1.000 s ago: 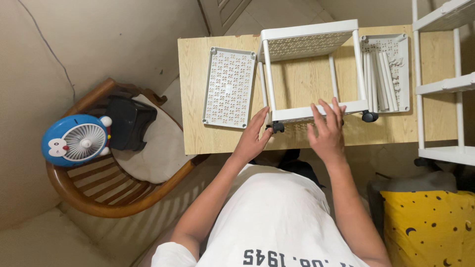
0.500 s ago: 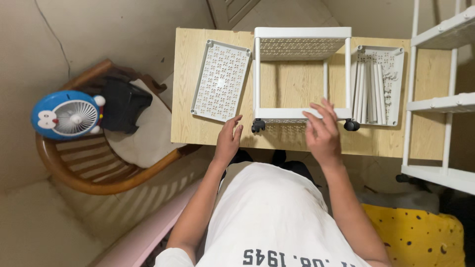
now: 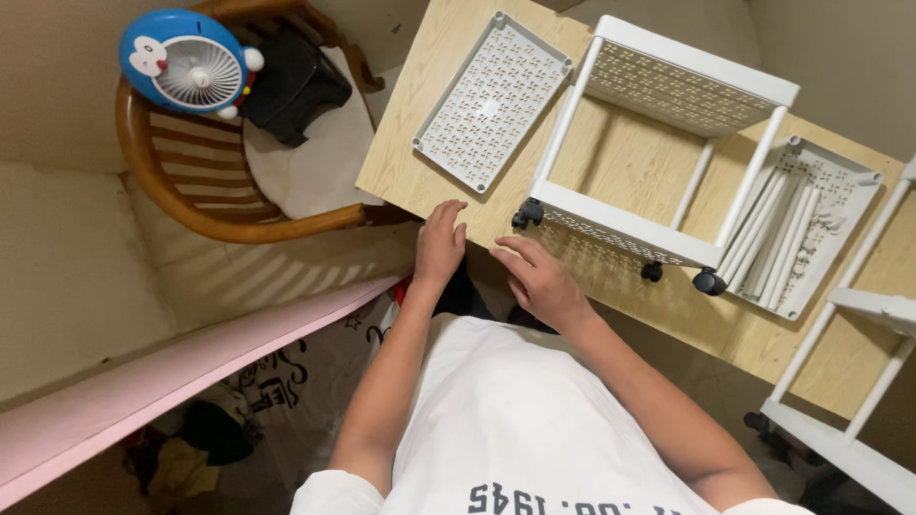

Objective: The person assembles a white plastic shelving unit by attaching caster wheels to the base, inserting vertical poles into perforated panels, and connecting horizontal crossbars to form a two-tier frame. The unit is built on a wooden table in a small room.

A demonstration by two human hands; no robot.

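The left hand (image 3: 440, 243) lies flat and empty on the near edge of the wooden desk (image 3: 611, 176), fingers loosely together and pointing away from the person. The right hand (image 3: 537, 277) rests just beside it, also empty, its fingers spread and reaching toward the white cart frame (image 3: 658, 143), which lies on its side just beyond the fingertips; from this angle it is hard to tell whether they touch its lower shelf or stop short of it.

The frame is two perforated shelves joined by thin posts, with small black castors (image 3: 527, 213) sticking out toward the hands. It looks like light, stiff plastic, easy to tip or slide on the smooth desk, and the castors would let it roll once upright. The posts or the solid rim of the nearer shelf seem the surest places to take hold; the pierced panels probably flex.

Past the left hand lies a loose perforated tray (image 3: 491, 100). Beyond the right hand, on the far side of the frame, a second tray (image 3: 840, 205) holds a bundle of white tubes (image 3: 775, 238).
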